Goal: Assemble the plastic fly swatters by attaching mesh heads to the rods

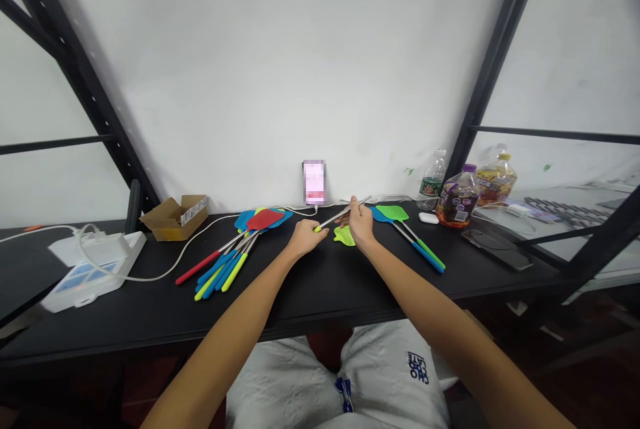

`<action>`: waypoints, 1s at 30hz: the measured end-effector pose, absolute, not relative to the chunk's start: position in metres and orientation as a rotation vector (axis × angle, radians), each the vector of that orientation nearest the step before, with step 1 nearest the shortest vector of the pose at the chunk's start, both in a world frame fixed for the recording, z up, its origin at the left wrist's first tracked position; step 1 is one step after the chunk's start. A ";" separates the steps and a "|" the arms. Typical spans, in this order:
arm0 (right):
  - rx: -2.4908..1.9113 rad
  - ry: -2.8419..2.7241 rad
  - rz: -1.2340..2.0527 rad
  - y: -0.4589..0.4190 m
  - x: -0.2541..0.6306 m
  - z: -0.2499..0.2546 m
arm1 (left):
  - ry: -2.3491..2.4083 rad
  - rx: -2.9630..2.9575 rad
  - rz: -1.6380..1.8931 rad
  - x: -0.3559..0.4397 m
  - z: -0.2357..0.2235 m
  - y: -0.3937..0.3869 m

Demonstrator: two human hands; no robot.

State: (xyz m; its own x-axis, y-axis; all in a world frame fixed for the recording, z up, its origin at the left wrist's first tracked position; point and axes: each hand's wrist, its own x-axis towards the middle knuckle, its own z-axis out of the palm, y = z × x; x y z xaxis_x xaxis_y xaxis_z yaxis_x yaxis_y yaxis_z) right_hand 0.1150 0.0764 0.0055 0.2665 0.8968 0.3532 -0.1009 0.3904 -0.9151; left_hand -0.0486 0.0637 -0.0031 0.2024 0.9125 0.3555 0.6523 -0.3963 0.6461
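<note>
My left hand [309, 237] is closed round the yellow-green grip of a fly swatter handle, a slim metal rod [331, 220] that slants up to the right. Farther along, my right hand [361, 221] grips the same rod, and its bare tip sticks out past the fingers. Below it, a yellow-green perforated swatter head [344, 236] lies on the black table, partly hidden by my right hand; the rod looks apart from it. Right of my hands rest a blue swatter [417, 250] and a green swatter [393, 213].
A pile of swatters, with a red one [265, 218] on top, lies left. Beyond stand a cardboard box [175, 219] and a white power strip [95, 276]. A phone [315, 182] leans on the wall. Bottles [457, 196], a white case [429, 218] and a dark phone [495, 249] are right.
</note>
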 end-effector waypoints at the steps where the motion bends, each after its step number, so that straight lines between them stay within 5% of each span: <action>1: -0.923 -1.083 0.827 0.077 0.115 0.005 | 1.459 2.133 1.017 -0.048 -0.003 0.064; 30: -0.992 -1.506 0.645 0.067 0.093 -0.011 | 1.386 2.158 0.996 -0.049 -0.002 0.065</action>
State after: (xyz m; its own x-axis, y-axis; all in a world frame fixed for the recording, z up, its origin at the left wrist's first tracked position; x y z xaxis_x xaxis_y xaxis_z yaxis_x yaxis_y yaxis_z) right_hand 0.0935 0.0666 -0.0106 0.0212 0.8619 0.5067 0.2282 0.4893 -0.8418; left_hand -0.0488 0.0650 -0.0021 0.2590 0.8984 0.3548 0.6229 -0.4361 0.6494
